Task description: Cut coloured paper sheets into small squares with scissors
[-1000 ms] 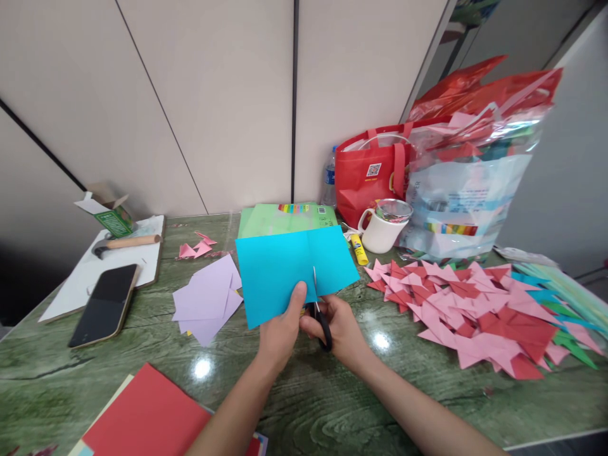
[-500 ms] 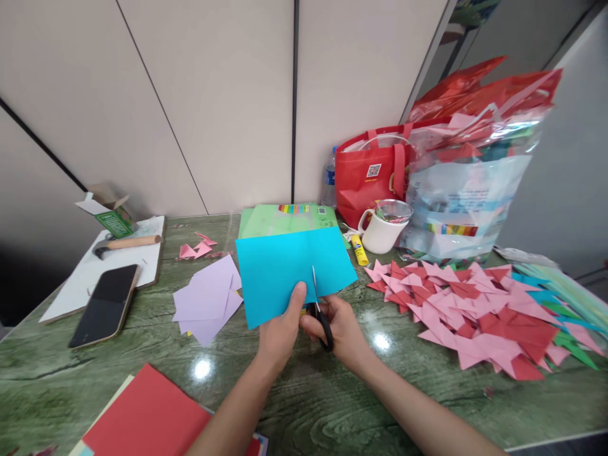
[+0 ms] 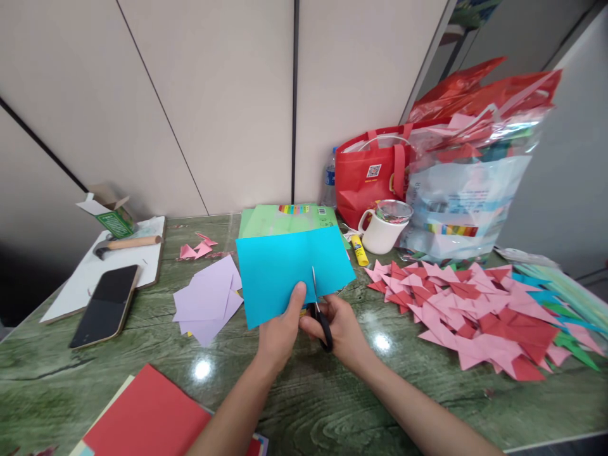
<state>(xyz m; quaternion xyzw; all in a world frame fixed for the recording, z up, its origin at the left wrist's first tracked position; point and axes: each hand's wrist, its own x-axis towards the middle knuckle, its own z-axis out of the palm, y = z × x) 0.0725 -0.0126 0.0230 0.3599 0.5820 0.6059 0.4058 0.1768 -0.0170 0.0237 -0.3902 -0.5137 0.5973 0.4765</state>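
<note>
Red paper sits nearest, a stack of red sheets [image 3: 147, 415] at the front edge of the green marbled table [image 3: 332, 392]. Just beyond it the person's left hand [image 3: 280, 332] pinches the lower edge of a blue sheet [image 3: 289, 269], thumb on the front face and fingers behind, holding it up off the table and tilted toward the wall. The right hand [image 3: 344, 329] is closed through the black loops of the scissors [image 3: 319, 310]. Their blades stand nearly upright and close together in a short slit rising from the sheet's bottom edge, right beside the left thumb. That sheet looks light and floppy to me. Held at one point it would sag and twist, so a grip close beside the slit, as here, seems the place to steady it, and it would crease or tear easily. Left of the hands lie lilac squares [image 3: 206, 301], and further left a dark phone [image 3: 105, 305] rests on a white board [image 3: 71, 288] with a hammer [image 3: 126, 244] behind it. To the right spreads a pile of pink and red folded triangles [image 3: 470, 310]. Farther back stand a yellow glue stick [image 3: 360, 249], a white mug [image 3: 382, 231] and a green paper pack [image 3: 287, 218], then a red tote bag [image 3: 373, 174] and a bulging clear plastic bag [image 3: 468, 190] against the wall.
</note>
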